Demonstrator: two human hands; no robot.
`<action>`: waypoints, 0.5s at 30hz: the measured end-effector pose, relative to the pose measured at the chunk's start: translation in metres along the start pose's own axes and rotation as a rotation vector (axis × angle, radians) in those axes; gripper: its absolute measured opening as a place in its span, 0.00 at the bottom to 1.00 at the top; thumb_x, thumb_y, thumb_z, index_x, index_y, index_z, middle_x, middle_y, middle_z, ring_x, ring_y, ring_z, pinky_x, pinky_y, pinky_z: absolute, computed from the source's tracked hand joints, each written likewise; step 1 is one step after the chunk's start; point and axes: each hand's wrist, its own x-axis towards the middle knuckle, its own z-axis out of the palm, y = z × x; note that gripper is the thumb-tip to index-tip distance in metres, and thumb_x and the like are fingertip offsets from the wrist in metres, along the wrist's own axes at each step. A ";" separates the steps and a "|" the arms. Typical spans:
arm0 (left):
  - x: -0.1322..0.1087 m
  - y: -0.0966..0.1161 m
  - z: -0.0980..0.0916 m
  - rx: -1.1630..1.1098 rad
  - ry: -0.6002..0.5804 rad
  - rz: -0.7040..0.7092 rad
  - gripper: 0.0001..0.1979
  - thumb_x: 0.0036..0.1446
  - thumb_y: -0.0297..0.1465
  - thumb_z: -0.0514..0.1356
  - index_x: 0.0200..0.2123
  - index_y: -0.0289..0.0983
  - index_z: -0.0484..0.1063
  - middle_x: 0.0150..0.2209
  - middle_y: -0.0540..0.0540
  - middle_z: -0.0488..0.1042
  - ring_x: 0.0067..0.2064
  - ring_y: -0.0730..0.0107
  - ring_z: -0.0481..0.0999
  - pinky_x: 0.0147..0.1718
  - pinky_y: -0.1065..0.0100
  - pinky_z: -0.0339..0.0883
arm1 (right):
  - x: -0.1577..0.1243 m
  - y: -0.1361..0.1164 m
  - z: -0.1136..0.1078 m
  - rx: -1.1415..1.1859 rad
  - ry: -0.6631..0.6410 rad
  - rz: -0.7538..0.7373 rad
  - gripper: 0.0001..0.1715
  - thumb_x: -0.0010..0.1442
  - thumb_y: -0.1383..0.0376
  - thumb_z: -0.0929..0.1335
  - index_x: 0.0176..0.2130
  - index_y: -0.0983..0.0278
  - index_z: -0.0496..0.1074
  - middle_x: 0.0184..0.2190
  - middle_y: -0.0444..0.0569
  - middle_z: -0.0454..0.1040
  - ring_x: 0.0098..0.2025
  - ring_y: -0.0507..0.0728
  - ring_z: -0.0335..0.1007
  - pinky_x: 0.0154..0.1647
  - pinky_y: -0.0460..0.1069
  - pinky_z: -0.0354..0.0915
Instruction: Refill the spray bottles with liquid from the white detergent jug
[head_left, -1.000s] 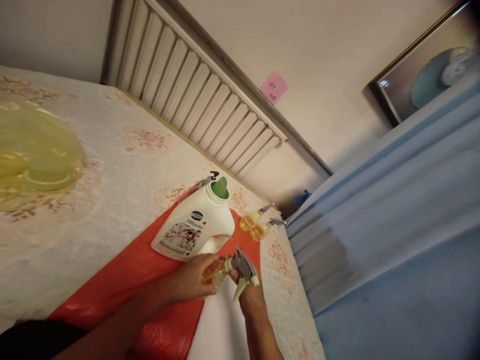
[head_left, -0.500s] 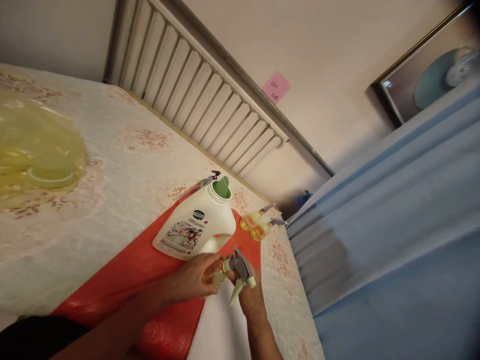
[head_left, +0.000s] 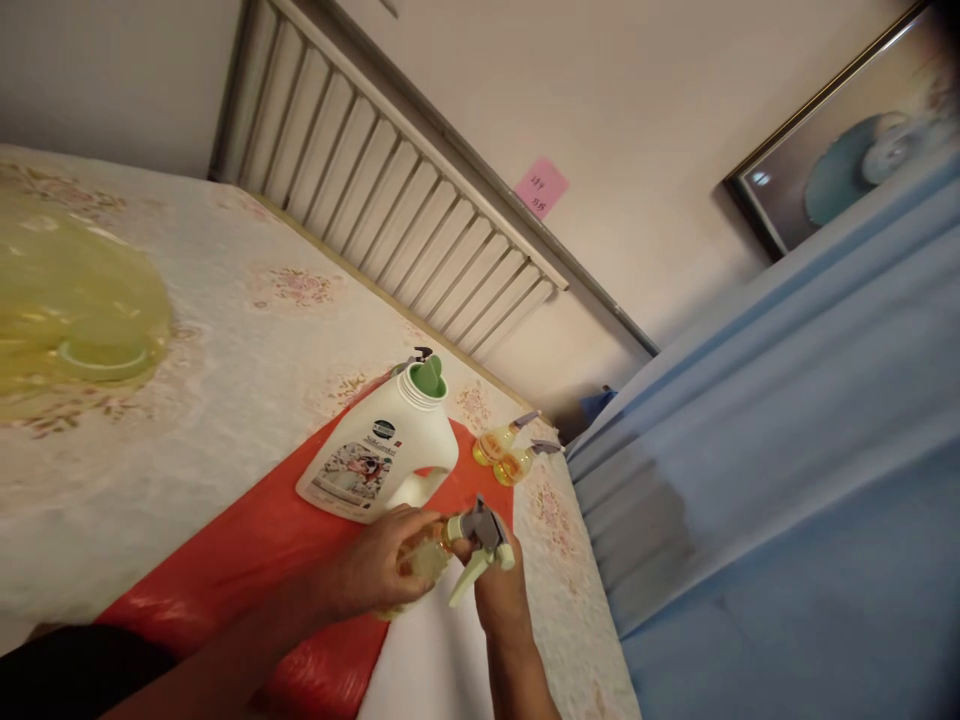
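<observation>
My left hand (head_left: pixel 379 567) grips the body of a small spray bottle (head_left: pixel 427 553) filled with amber liquid. My right hand (head_left: pixel 501 592) holds its grey and pale-green trigger head (head_left: pixel 481 537) at the bottle's neck. Both hands hover over a red plastic sheet (head_left: pixel 247 560). Just beyond them stands a white detergent jug (head_left: pixel 373 455) with an open green spout. Two more small amber spray bottles (head_left: pixel 504 455) stand at the far edge of the sheet.
The sheet lies on a floral tablecloth (head_left: pixel 247 330). A translucent yellow container (head_left: pixel 71 320) sits at the left. A slatted radiator (head_left: pixel 390 200) and a pink sticky note (head_left: pixel 541 187) are on the wall. Blue fabric (head_left: pixel 787 480) fills the right side.
The bottle in my hands has tilted slightly and my right hand has shifted on the trigger head. The view has drifted a little; the jug and other bottles stay put.
</observation>
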 end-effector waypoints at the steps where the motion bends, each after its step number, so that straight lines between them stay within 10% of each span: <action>1: -0.002 0.009 -0.002 -0.034 -0.015 -0.030 0.34 0.41 0.26 0.61 0.56 0.40 0.68 0.49 0.45 0.75 0.49 0.58 0.73 0.50 0.63 0.66 | 0.000 -0.001 0.000 0.032 0.000 0.023 0.11 0.49 0.62 0.74 0.32 0.64 0.73 0.29 0.44 0.74 0.30 0.53 0.66 0.31 0.47 0.65; 15: -0.030 0.104 0.015 -0.434 -0.249 -0.307 0.27 0.49 0.31 0.61 0.55 0.37 0.68 0.45 0.48 0.79 0.49 0.56 0.74 0.48 0.63 0.67 | -0.043 -0.034 -0.024 0.720 0.017 0.194 0.21 0.41 0.58 0.79 0.33 0.63 0.73 0.27 0.45 0.75 0.30 0.56 0.71 0.35 0.50 0.67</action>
